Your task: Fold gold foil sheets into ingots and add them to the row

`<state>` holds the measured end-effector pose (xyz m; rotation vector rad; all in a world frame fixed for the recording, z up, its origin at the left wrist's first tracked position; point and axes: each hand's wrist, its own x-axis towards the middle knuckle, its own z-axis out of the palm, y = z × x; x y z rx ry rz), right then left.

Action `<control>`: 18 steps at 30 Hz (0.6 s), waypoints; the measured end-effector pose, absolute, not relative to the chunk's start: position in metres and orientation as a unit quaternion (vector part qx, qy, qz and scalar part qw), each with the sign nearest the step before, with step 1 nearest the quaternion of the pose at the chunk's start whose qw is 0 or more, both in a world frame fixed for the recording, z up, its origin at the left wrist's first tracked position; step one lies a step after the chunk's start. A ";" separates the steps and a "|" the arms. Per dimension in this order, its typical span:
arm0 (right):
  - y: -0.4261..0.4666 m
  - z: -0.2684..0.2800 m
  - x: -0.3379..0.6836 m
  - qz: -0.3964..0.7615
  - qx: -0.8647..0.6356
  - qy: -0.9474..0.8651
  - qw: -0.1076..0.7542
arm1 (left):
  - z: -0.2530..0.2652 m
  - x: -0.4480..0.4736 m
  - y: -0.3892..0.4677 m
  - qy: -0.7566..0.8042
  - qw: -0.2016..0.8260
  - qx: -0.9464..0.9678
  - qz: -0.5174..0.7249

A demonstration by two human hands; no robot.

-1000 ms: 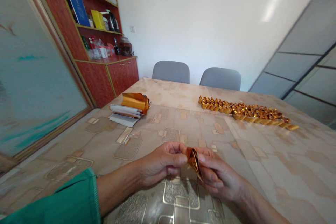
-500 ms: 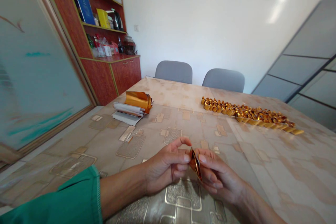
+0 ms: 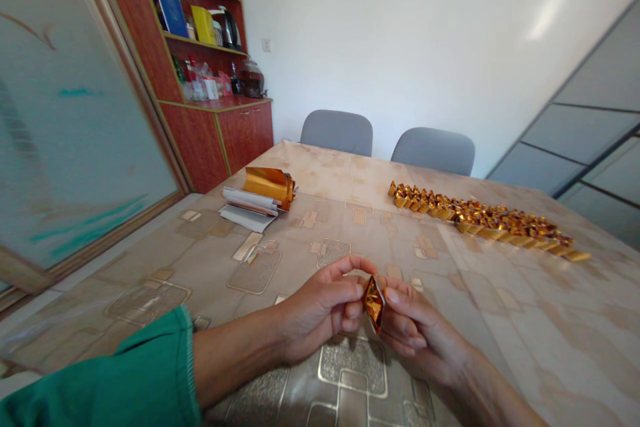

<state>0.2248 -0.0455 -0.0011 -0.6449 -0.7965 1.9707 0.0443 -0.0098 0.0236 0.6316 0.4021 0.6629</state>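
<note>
Distinctly diamond-shaped, glossy gold foil (image 3: 374, 305)

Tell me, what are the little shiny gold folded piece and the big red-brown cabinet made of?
The small gold diamond-shaped folded piece looks like foil-coated paper: mirror-glossy, with sharp creases and thin edges. The tall red-brown cabinet seems wood or wood-look board, slightly glossy, judging by its streaky pattern.

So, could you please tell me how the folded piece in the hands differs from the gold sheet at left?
The folded piece is small, with a pointed diamond outline; the gold sheet is broader and curved. The left hand and right hand hold the folded piece; the gold sheet lies in the paper pile, untouched. Both are shiny gold.
</note>
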 end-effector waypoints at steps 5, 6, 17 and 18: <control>-0.046 0.000 0.223 0.791 -0.280 -0.311 0.447 | 0.024 0.044 -0.009 0.209 0.872 0.311 0.315; -0.046 0.002 0.223 0.795 -0.280 -0.302 0.445 | 0.025 0.044 -0.009 0.208 0.873 0.313 0.311; -0.045 -0.004 0.221 0.821 -0.245 -0.296 0.422 | 0.023 0.045 -0.010 0.276 0.803 0.420 0.321; -0.045 -0.005 0.221 0.822 -0.244 -0.294 0.421 | 0.022 0.046 -0.010 0.286 0.796 0.426 0.323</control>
